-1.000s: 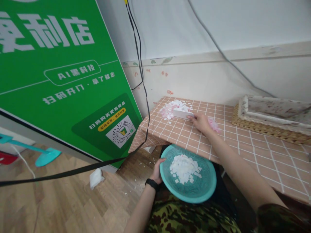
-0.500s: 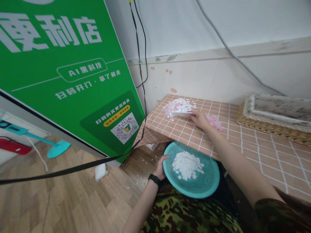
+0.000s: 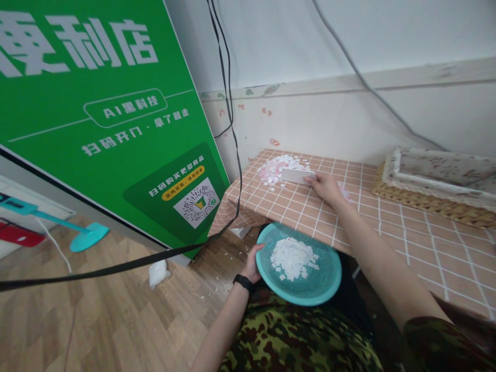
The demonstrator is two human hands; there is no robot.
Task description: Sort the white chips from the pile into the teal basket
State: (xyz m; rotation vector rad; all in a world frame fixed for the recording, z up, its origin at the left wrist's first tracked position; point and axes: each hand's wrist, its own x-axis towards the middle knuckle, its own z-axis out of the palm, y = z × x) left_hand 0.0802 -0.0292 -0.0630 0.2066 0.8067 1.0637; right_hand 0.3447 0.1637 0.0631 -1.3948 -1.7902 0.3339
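Note:
My left hand grips the left rim of a round teal plastic colander, with the thumb over the edge. A heap of small white paper-like pieces lies inside the colander, just below the table edge. Above the table, my right hand pinches one end of a flat white rectangular board. Beside and behind that board spreads a pile of white and pink pieces. More pink pieces show partly behind my right hand and wrist.
A brown checked cloth covers the table. A wicker basket with a white lining stands at the right by the wall. The green cabinet rises on the left, a black strap across it. Some scraps lie on the wooden floor.
My right hand has tilted the white board so its broad face shows, and it sits slightly right relative to the pile. The left hand keeps its hold on the colander. The view has shifted slightly.

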